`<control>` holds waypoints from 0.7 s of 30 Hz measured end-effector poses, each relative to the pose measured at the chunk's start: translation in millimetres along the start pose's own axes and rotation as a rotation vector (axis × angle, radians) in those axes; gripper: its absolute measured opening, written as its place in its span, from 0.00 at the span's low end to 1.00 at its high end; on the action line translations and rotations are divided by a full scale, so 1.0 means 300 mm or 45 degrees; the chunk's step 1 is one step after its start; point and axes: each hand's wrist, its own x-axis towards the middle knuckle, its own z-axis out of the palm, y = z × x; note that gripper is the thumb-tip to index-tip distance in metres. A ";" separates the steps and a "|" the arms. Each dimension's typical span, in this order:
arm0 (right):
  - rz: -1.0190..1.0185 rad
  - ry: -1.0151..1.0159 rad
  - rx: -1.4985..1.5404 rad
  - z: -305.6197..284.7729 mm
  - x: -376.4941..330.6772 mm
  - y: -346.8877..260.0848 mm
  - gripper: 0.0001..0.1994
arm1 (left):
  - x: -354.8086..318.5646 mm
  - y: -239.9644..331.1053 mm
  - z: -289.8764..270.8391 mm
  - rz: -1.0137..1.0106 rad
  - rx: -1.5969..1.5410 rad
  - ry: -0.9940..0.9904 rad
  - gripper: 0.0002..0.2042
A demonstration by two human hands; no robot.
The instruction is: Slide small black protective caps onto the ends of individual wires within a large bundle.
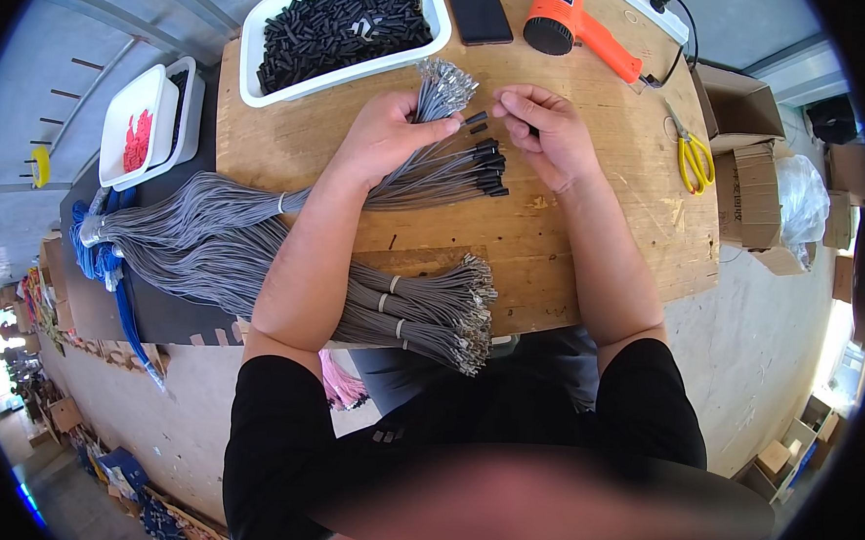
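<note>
Nearest, banded wire bundles point(420, 313) lie at the table's point(591, 229) front edge, metal tips pointing right. Beyond them, the left hand point(386, 136) is closed around a grey wire bunch point(440, 94) whose bare ends point up and away; sleeved wires point(457, 169) fan rightward under it. The right hand point(547, 134) pinches a small black sleeve point(476, 119) at its fingertips, just beside the bunch. Farther off sit a tray of sleeves point(342, 31), a heat gun point(577, 23) and scissors point(691, 154).
</note>
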 end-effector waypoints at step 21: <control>-0.152 -0.017 -0.426 0.046 -0.022 0.036 0.07 | 0.002 0.003 -0.002 -0.100 -0.139 -0.091 0.09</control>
